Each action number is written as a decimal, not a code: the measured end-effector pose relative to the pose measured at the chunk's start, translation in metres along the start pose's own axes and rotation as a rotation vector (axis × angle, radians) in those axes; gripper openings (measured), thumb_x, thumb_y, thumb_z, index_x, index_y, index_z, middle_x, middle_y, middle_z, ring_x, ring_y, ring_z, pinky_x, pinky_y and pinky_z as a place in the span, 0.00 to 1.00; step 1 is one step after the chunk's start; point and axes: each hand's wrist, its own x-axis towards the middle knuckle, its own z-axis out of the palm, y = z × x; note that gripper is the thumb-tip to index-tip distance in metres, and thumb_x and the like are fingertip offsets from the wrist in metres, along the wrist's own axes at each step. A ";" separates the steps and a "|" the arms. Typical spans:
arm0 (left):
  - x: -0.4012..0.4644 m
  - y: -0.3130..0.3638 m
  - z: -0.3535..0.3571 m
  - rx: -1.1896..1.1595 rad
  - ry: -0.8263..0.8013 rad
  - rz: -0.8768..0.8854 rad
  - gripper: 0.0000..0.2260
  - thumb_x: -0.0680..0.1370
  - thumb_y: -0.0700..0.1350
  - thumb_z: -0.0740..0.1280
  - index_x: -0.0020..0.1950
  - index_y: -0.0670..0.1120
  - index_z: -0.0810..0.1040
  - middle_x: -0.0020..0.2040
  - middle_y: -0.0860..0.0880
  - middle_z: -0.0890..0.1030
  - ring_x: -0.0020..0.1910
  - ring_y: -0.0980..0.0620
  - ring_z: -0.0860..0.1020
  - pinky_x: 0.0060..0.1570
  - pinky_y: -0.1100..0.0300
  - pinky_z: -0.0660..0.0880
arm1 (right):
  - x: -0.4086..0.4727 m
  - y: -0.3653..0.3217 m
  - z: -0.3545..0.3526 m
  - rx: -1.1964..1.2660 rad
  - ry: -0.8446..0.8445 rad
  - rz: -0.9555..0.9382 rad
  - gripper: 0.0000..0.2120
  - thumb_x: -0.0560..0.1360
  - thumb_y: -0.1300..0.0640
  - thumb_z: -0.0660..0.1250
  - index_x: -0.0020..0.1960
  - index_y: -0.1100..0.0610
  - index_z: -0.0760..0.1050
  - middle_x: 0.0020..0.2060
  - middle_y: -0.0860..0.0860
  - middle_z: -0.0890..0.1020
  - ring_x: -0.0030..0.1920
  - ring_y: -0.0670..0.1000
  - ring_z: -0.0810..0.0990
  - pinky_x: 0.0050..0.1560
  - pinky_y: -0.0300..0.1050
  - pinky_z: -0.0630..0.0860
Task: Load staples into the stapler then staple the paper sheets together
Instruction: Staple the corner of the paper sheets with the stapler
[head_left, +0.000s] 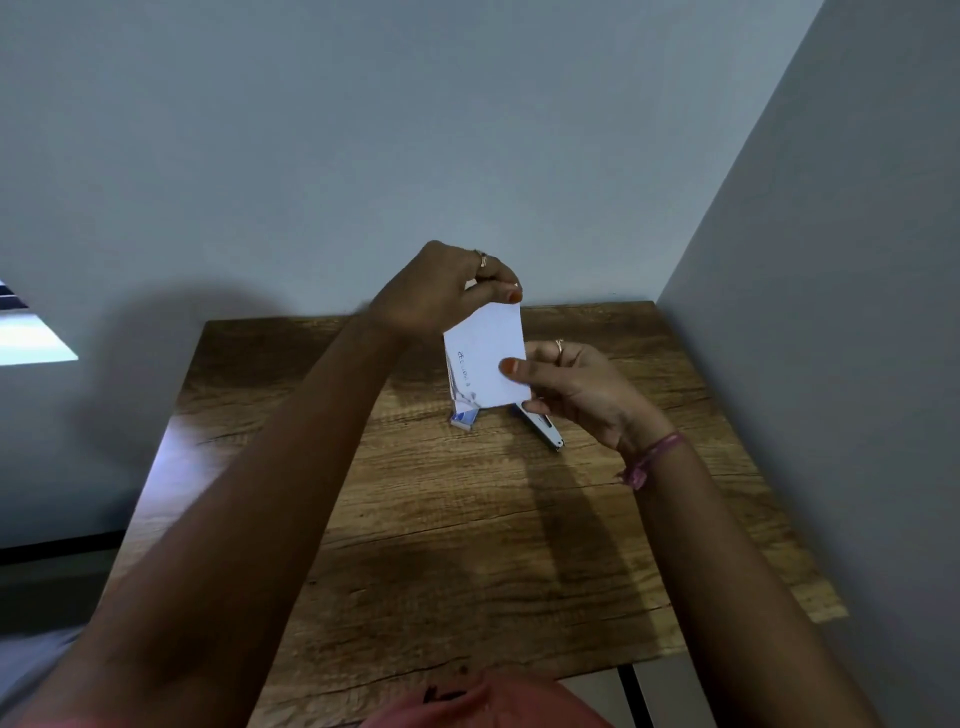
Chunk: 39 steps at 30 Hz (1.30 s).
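Raised paper sheets (488, 358) screen the stapler (551, 435) and staple box (464, 418) behind.

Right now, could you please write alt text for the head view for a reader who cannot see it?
Two hands hold small white paper sheets above a wooden table: the left hand pinches the top edge, the right hand the lower right. A stapler and a small box lie on the table beneath.

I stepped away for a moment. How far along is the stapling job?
Nothing looks stapled yet. Both hands hold the paper sheets above the table: left hand pinching the top, right hand the side. The stapler and a small box lie on the table untouched. I cannot tell whether staples are loaded. Stapling remains.
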 end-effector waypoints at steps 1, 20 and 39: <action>0.000 0.000 0.000 0.003 -0.026 0.007 0.10 0.78 0.46 0.66 0.56 0.46 0.82 0.54 0.48 0.84 0.49 0.52 0.81 0.41 0.60 0.73 | 0.000 0.000 0.000 0.014 0.014 -0.021 0.07 0.74 0.61 0.69 0.41 0.53 0.83 0.39 0.50 0.85 0.37 0.43 0.82 0.33 0.34 0.77; -0.052 0.017 0.101 -0.798 0.632 -0.310 0.29 0.76 0.35 0.67 0.69 0.56 0.58 0.49 0.46 0.84 0.50 0.54 0.83 0.48 0.61 0.79 | 0.027 0.023 0.026 0.777 0.275 -0.173 0.10 0.73 0.66 0.70 0.53 0.66 0.78 0.46 0.56 0.84 0.45 0.50 0.83 0.48 0.43 0.82; -0.041 0.014 0.068 -0.963 0.409 -0.466 0.20 0.75 0.29 0.66 0.64 0.44 0.76 0.63 0.51 0.75 0.53 0.56 0.78 0.48 0.57 0.81 | 0.039 0.019 -0.018 0.513 0.378 -0.091 0.08 0.75 0.51 0.68 0.48 0.55 0.79 0.29 0.45 0.77 0.30 0.42 0.74 0.32 0.37 0.69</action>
